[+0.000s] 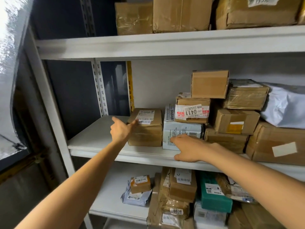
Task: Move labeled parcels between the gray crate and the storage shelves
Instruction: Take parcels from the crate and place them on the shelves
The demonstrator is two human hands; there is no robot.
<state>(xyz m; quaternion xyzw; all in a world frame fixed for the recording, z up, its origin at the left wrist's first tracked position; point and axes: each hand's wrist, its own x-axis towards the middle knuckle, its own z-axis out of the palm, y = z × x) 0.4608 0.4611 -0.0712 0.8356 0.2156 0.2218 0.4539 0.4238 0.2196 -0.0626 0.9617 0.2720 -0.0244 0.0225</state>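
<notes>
Nearest, at the front edge of the middle shelf [99, 138], the right hand [189, 149] lies open. Its fingers are flat against the face of the white box [179, 131], its thumb is on the edge, and it holds nothing. A little further in, the left hand [121, 130] is also open and empty, fingers straight, with fingertips touching the left top edge of the brown box [146, 129], which sits beside the white box, just back from the front edge. Neither parcel is gripped yet, so a pull from flat fingers alone could probably skid either one over the edge onto the parcels on the shelf below. The bigger risk looks to be behind. The 0411 box [192, 113] rests on the white box, and a small box [209, 84] sits higher up at the back, partly on it. Drawing the white box out first would likely tip both forward. The brown box carries nothing and seems the safer one to take, with both hands closed round it. The gray crate is out of view, so the carry would end somewhere unseen.
</notes>
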